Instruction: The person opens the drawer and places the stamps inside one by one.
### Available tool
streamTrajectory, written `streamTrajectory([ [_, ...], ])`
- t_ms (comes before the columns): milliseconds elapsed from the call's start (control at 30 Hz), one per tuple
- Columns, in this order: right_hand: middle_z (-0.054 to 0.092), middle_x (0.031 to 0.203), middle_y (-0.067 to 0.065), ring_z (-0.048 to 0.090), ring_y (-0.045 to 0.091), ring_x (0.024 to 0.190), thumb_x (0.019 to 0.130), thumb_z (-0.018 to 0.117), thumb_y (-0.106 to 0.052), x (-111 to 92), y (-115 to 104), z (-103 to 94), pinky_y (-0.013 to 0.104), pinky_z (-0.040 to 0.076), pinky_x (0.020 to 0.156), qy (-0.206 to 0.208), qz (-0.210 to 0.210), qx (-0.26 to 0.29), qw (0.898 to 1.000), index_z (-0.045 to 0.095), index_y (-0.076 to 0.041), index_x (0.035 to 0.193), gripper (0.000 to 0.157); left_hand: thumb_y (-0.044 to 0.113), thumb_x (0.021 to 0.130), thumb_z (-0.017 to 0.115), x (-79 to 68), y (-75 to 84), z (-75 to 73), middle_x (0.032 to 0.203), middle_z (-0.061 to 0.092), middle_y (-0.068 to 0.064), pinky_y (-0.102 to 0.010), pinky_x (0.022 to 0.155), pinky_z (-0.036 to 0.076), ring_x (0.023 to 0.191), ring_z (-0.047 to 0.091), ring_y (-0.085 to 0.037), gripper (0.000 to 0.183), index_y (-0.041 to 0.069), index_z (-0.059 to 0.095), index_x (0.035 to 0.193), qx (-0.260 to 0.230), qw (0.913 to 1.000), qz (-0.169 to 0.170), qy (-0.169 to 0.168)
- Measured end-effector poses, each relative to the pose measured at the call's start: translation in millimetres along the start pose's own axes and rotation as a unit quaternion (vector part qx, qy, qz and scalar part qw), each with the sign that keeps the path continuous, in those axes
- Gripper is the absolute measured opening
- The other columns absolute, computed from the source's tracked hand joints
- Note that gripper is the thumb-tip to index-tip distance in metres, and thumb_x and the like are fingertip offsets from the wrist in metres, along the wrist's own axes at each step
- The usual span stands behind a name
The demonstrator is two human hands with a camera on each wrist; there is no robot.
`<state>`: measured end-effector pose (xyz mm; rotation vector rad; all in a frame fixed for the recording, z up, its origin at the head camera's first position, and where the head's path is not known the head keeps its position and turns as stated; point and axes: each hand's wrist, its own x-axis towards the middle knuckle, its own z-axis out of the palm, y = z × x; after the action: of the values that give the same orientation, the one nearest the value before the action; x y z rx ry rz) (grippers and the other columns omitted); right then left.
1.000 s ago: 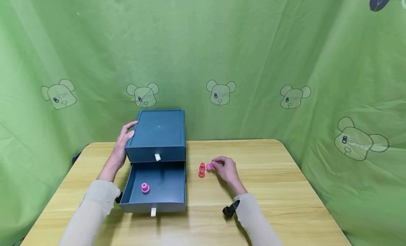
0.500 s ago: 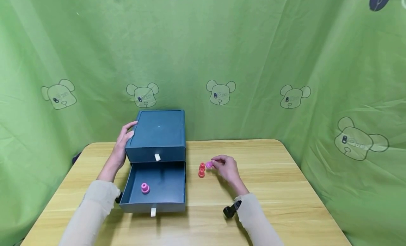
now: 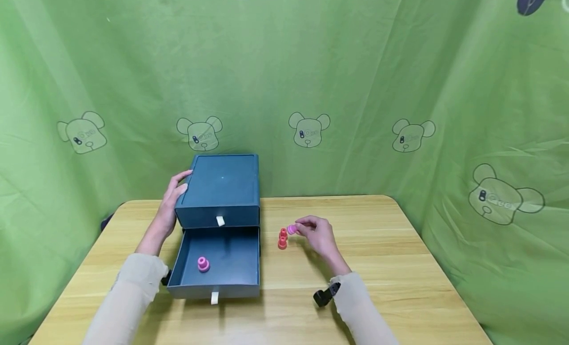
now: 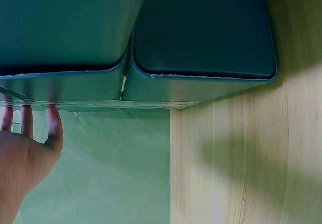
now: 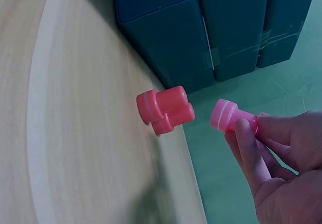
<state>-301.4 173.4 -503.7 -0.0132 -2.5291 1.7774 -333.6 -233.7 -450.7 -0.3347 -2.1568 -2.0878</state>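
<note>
My right hand pinches a pink stepped plastic peg by its narrow end between thumb and fingers; the wide end points away from the hand. Two red pegs of the same shape stand close together on the table, just left of it. With extended fingers, my left hand rests against the left side of a dark blue two-drawer box. The lower drawer is pulled out, and another pink peg stands inside it. The upper drawer is closed.
White pull tabs stick out from the drawer fronts. The box stands on a light wooden table, left of its middle. A green curtain with bear drawings hangs behind and around the table.
My right hand has moved slightly up and left in the head view, carrying the pink peg. The left hand, drawer and red pegs have stayed in place.
</note>
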Motion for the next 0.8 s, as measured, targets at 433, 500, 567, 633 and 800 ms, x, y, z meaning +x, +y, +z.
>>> streamTrajectory([
  [433,0.076,0.099,0.012,0.072,0.034,0.092,0.093,0.076,-0.01,-9.8,-15.5,0.1,0.022,0.056,0.069,-0.005,-0.023,-0.016,1.0,0.077,-0.004,0.11,0.019,0.042,0.107,0.039,0.2,-0.2,0.3,0.168,0.021,-0.005,-0.053,0.118,0.017,0.148,0.025,-0.027,0.056,0.024,0.036,0.161,0.0,1.0,0.002,0.0],
  [500,0.076,0.099,0.011,0.072,0.029,0.089,0.092,0.077,-0.011,-11.8,-18.2,0.6,0.021,0.055,0.069,-0.005,-0.025,-0.019,0.999,0.077,-0.005,0.111,0.019,0.042,0.107,0.039,0.3,0.1,0.5,0.168,0.021,-0.004,-0.052,0.118,0.017,0.148,0.026,-0.027,0.056,0.024,0.036,0.161,0.0,1.0,0.002,0.0],
  [567,0.076,0.099,0.01,0.071,0.023,0.086,0.092,0.077,-0.012,-13.9,-21.4,1.1,0.022,0.055,0.069,-0.004,-0.031,-0.024,0.999,0.077,-0.005,0.11,0.019,0.042,0.107,0.039,0.4,0.3,0.6,0.168,0.022,-0.004,-0.051,0.117,0.018,0.147,0.027,-0.026,0.056,0.024,0.036,0.16,-0.001,1.0,0.002,0.0],
  [633,0.076,0.098,0.009,0.07,0.018,0.084,0.092,0.078,-0.013,-15.6,-24.3,1.8,0.022,0.055,0.069,-0.003,-0.035,-0.029,0.999,0.077,-0.006,0.11,0.02,0.042,0.107,0.039,0.4,0.5,0.4,0.168,0.022,-0.004,-0.049,0.116,0.019,0.146,0.028,-0.025,0.056,0.025,0.036,0.16,-0.001,1.0,0.002,0.0],
  [800,0.077,0.098,0.008,0.07,0.015,0.083,0.091,0.078,-0.013,-18.4,-29.5,3.8,0.023,0.056,0.07,-0.004,-0.044,-0.032,0.998,0.078,-0.007,0.11,0.019,0.042,0.107,0.039,0.2,0.8,0.3,0.167,0.022,-0.004,-0.048,0.115,0.02,0.144,0.029,-0.024,0.056,0.025,0.036,0.16,-0.001,1.0,0.001,0.0],
])
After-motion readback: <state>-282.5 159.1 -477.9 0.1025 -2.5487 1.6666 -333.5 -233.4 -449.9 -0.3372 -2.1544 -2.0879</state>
